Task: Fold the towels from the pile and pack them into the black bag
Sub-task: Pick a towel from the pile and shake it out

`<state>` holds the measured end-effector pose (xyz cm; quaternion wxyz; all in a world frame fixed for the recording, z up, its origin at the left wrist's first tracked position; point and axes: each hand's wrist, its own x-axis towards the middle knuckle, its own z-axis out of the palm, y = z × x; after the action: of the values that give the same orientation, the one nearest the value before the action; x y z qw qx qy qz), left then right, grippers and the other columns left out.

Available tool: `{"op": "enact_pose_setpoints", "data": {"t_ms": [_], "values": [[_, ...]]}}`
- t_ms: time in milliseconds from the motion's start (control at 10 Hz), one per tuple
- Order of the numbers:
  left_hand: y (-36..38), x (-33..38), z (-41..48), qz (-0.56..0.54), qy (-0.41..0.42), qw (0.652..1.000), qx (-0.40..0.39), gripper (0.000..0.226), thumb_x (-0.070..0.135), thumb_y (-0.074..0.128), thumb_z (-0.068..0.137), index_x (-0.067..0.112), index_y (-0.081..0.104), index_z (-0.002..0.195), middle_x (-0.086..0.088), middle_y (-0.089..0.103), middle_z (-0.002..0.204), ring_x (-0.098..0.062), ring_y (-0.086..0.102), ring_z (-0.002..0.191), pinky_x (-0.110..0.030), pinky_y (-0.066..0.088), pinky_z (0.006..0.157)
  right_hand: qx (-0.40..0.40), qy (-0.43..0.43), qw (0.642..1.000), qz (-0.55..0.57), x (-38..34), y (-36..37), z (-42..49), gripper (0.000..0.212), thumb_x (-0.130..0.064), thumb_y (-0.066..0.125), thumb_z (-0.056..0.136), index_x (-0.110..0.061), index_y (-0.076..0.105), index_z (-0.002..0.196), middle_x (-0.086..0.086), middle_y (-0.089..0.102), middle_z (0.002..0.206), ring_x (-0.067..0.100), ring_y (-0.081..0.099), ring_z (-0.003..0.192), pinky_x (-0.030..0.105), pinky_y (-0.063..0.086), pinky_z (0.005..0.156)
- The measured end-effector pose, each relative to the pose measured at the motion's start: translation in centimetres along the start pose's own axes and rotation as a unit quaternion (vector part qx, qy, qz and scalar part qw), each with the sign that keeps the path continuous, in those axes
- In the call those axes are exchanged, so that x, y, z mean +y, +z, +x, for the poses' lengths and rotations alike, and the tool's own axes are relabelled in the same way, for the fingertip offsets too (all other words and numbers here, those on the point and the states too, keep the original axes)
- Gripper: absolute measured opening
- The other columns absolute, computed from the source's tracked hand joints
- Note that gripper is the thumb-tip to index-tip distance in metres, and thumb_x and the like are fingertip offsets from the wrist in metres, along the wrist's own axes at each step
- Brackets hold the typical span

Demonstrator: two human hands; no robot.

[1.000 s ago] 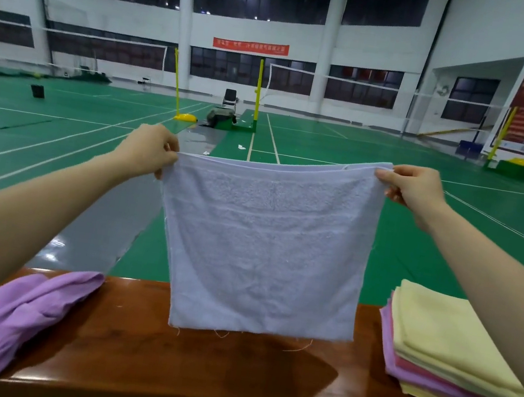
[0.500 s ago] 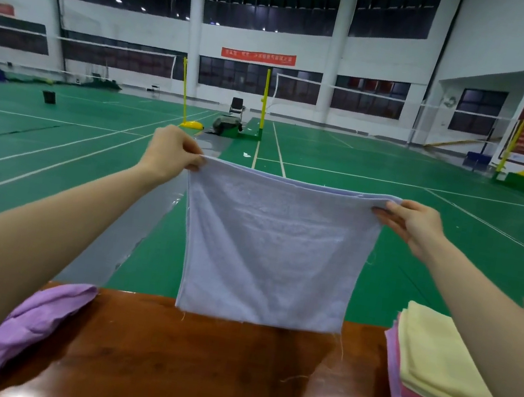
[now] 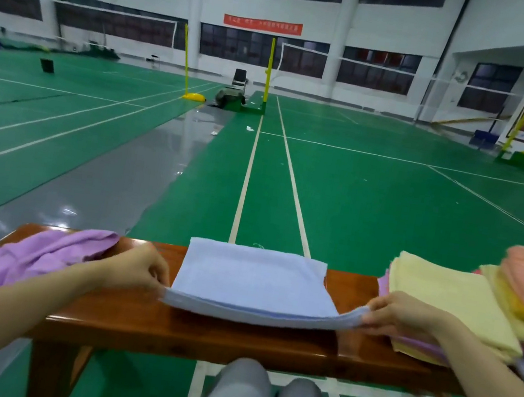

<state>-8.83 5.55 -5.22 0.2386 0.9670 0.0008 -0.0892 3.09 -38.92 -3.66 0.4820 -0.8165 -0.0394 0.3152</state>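
Laying the pale blue towel [image 3: 255, 282] flat
Our left hand [image 3: 138, 268] and right hand [image 3: 403, 313] pinch its near corners in our fingers; uneven release could skew the fold.

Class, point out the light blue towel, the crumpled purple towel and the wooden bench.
light blue towel [image 3: 255, 279], head view, middle of its top face
crumpled purple towel [image 3: 38, 253], head view, its bunched middle
wooden bench [image 3: 200, 328], head view, bare near edge

Soft matt terry-cloth blue towel [image 3: 255, 280], glossy varnished wooden bench [image 3: 200, 328], shiny smooth green court floor [image 3: 371, 208]
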Motion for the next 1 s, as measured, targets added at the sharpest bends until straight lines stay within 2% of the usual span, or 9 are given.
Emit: {"op": "enact_pose_setpoints", "data": {"t_ms": [100,200,300,400,500,700,800,900,1000], "values": [[1.7,-0.9,-1.0,0.006,-0.034,0.996,-0.081,0.019,0.018,0.072,0.075,0.035,0.071,0.065,0.006,0.07,0.076,-0.007,0.062,0.07,-0.024,0.051,0.07,-0.088,0.068,0.994,-0.002,2.0,0.9,-1.4,0.056,-0.006,0.088,0.047,0.011,0.064,0.094,0.022,0.069,0.102,0.03,0.069,0.095,0.03,0.057,0.079],[2.5,-0.7,-2.0,-0.028,-0.061,0.99,-0.125,0.016,0.015,0.071,0.076,0.029,0.071,0.069,0.005,0.07,0.078,-0.007,0.063,0.069,-0.023,0.051,0.07,-0.12,0.094,0.988,-0.017,3.1,1.3,-2.3,0.051,-0.007,0.085,0.048,0.007,0.064,0.093,0.018,0.071,0.097,0.029,0.069,0.096,0.026,0.057,0.075],[3.1,-1.1,-1.7,0.004,-0.084,0.981,-0.176,0.004,0.025,0.074,0.072,0.028,0.073,0.074,0.003,0.072,0.083,-0.009,0.065,0.073,-0.03,0.054,0.077,-0.138,0.118,0.981,-0.071,3.1,1.4,-2.7,0.014,-0.001,0.072,0.075,-0.003,0.059,0.082,0.015,0.07,0.088,0.025,0.07,0.091,0.023,0.055,0.071],[2.9,-0.9,-1.6,-0.018,-0.078,0.976,-0.202,0.004,0.025,0.075,0.072,0.026,0.072,0.075,0.006,0.07,0.079,-0.007,0.062,0.069,-0.026,0.052,0.072,-0.128,0.128,0.977,-0.11,3.0,1.4,-2.3,0.013,-0.007,0.069,0.082,-0.006,0.057,0.085,0.012,0.068,0.082,0.017,0.07,0.077,0.017,0.051,0.059],[2.0,0.2,-1.6,-0.073,-0.026,0.978,-0.193,0.009,0.015,0.07,0.082,0.021,0.068,0.077,0.01,0.063,0.067,-0.002,0.052,0.055,-0.016,0.042,0.057,-0.039,0.077,0.995,-0.059,2.7,1.3,-0.9,0.011,-0.004,0.068,0.083,-0.004,0.057,0.084,0.009,0.066,0.073,0.016,0.068,0.068,0.018,0.049,0.053],[1.3,-0.2,2.6,-0.137,-0.038,0.99,0.021,0.008,0.006,0.064,0.086,0.008,0.065,0.079,0.004,0.059,0.047,-0.004,0.051,0.038,-0.016,0.039,0.044,0.19,-0.028,0.981,0.017,1.2,2.2,4.1,0.01,0.004,0.06,0.086,0.001,0.053,0.079,0.015,0.059,0.08,0.026,0.068,0.067,0.023,0.057,0.054],[1.7,-0.3,5.8,-0.159,-0.074,0.98,0.098,0.004,-0.001,0.06,0.087,0.0,0.064,0.087,0.004,0.055,0.038,-0.005,0.047,0.03,-0.015,0.038,0.038,0.276,-0.033,0.96,-0.04,1.5,2.7,8.0,0.025,0.0,0.063,0.085,-0.006,0.05,0.065,0.007,0.057,0.055,0.025,0.066,0.056,0.022,0.052,0.045],[2.9,-0.8,9.1,-0.181,-0.105,0.967,0.148,0.011,-0.005,0.055,0.088,0.002,0.062,0.083,0.003,0.055,0.037,-0.005,0.044,0.026,-0.016,0.037,0.035,0.343,-0.021,0.934,-0.095,1.9,2.8,11.3,0.012,-0.013,0.066,0.085,-0.011,0.062,0.073,0.003,0.064,0.056,0.03,0.068,0.069,0.034,0.054,0.065],[3.7,-1.2,11.9,-0.174,-0.133,0.954,0.205,0.013,-0.002,0.052,0.089,0.005,0.061,0.083,-0.003,0.058,0.046,-0.004,0.044,0.027,-0.015,0.039,0.037,0.379,-0.01,0.914,-0.148,2.2,2.8,13.3,0.02,-0.021,0.061,0.088,-0.01,0.067,0.103,0.01,0.067,0.103,0.03,0.061,0.096,0.029,0.042,0.073]]}}
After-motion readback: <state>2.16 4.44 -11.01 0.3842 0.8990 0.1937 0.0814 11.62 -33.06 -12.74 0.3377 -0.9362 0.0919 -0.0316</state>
